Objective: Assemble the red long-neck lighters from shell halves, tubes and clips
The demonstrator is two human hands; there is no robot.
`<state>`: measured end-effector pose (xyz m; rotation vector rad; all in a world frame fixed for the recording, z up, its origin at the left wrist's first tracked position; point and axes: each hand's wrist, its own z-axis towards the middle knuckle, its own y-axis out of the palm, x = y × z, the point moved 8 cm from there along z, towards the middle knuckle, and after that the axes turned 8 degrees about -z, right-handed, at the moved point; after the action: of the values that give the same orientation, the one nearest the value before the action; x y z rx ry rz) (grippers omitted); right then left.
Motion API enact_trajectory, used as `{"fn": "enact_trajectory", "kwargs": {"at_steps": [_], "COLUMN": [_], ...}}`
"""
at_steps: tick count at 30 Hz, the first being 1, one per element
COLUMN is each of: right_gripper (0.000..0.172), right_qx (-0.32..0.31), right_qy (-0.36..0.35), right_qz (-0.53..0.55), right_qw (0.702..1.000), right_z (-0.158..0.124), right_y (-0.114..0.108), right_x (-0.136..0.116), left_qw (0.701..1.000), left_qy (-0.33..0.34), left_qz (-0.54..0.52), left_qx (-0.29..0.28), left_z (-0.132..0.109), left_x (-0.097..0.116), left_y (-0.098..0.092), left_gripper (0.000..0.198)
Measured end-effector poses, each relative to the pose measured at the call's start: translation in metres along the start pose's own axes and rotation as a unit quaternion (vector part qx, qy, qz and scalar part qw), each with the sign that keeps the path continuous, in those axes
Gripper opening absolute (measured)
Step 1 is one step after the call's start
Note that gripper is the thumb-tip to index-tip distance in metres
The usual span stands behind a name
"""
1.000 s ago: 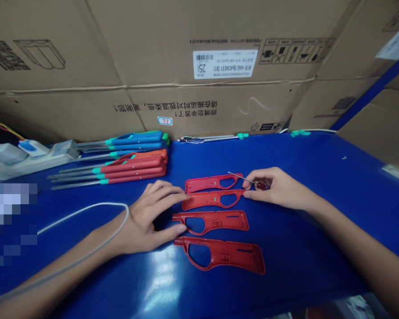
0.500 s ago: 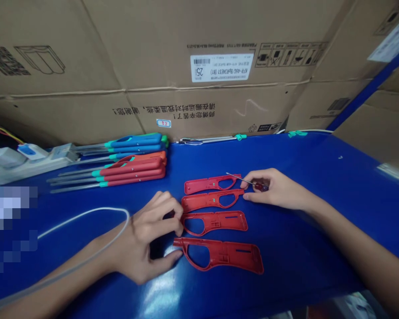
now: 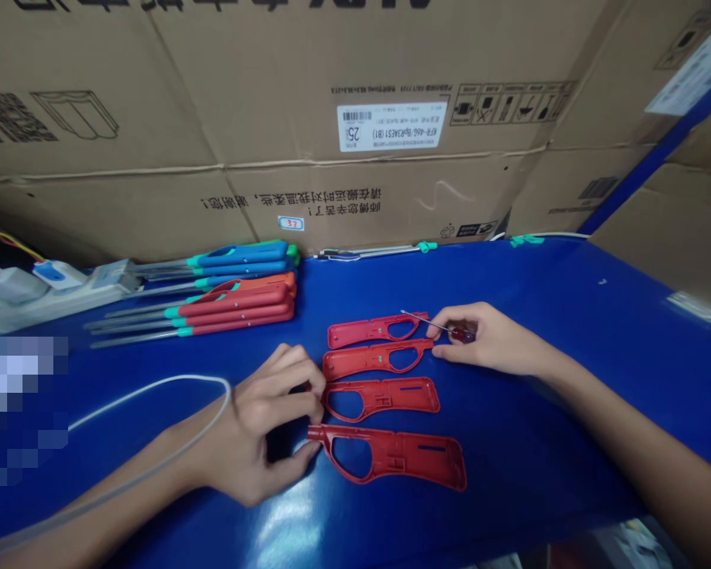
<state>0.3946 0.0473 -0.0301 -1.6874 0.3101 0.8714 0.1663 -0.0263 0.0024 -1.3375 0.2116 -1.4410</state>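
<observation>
Four red plastic handle shells lie in a row on the blue table (image 3: 557, 332). My left hand (image 3: 261, 431) is curled, with thumb and forefinger pinching the left tip of the nearest shell (image 3: 403, 458); its knuckles sit by the end of the third shell (image 3: 385, 395). My right hand (image 3: 491, 340) grips a small red-handled screwdriver (image 3: 450, 329), its thin shaft lying over the farthest shell (image 3: 367, 329). The right fingertips touch the right end of the second shell (image 3: 367, 359).
A stack of blue and red long-nosed lighters (image 3: 237, 288) lies at the back left, beside a white power strip (image 3: 41, 292). A white cable (image 3: 148, 391) loops over my left wrist. Cardboard boxes (image 3: 355, 118) wall off the back and right.
My left hand drew back from the second shell toward me, curled its fingers and closed on the left tip of the nearest shell. The right hand has barely moved.
</observation>
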Motion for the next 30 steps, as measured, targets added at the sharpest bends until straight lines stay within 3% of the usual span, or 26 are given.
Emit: {"fn": "enact_trajectory", "kwargs": {"at_steps": [13, 19, 30], "right_gripper": [0.017, 0.019, 0.018], "right_qx": [0.008, 0.004, 0.013], "right_qy": [-0.005, -0.003, 0.005], "right_qz": [0.002, -0.001, 0.007], "right_qw": [1.0, 1.0, 1.0], "right_z": [-0.001, -0.001, -0.001], "right_y": [-0.001, -0.001, -0.001], "right_x": [0.001, -0.001, 0.0], "left_qw": [1.0, 0.996, 0.986], "left_qy": [0.003, -0.007, -0.009], "left_qz": [0.005, 0.083, 0.163], "left_qx": [0.003, 0.028, 0.016], "left_z": [0.0, -0.002, -0.002], "left_x": [-0.001, -0.01, -0.016], "left_y": [-0.004, -0.016, -0.015], "left_gripper": [0.012, 0.011, 0.009]}}
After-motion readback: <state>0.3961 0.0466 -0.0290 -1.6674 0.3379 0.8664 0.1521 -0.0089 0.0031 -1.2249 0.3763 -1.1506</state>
